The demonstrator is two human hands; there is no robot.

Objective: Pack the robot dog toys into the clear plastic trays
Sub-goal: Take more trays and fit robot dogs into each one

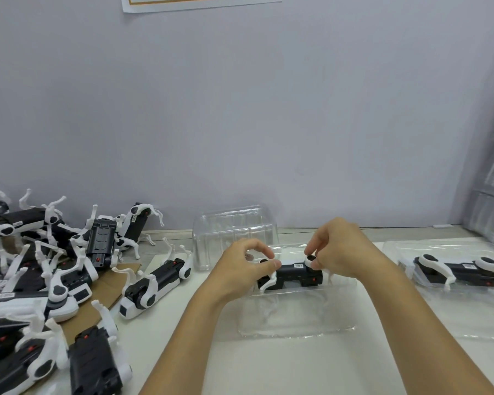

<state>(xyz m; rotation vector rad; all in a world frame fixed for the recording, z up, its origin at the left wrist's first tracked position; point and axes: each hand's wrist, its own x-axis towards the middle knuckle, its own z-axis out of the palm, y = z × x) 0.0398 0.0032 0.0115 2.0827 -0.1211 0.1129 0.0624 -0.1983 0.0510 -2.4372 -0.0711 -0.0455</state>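
Both hands' grip (290, 262) pinches the robot dog toy (291, 276) between them.

Robot dog toy (290, 276) at centre: moulded plastic, matt black body with smooth white legs and a small paper label on top. Clear plastic tray (297, 317) beneath it: thin, transparent, glossy, catching highlights along its rim. Stack of clear plastic trays (234, 229) at the far edge: the same glossy, see-through plastic. Second packed tray (451, 309) at right: glossy clear plastic. Pile of robot dog toys (46, 269) at left: black and white plastic, mostly matt. Cardboard sheet (103, 295) under the pile: brown, dull. Table top (268, 366): smooth, off-white, matt. Wall (240, 109): flat, pale grey, matt.
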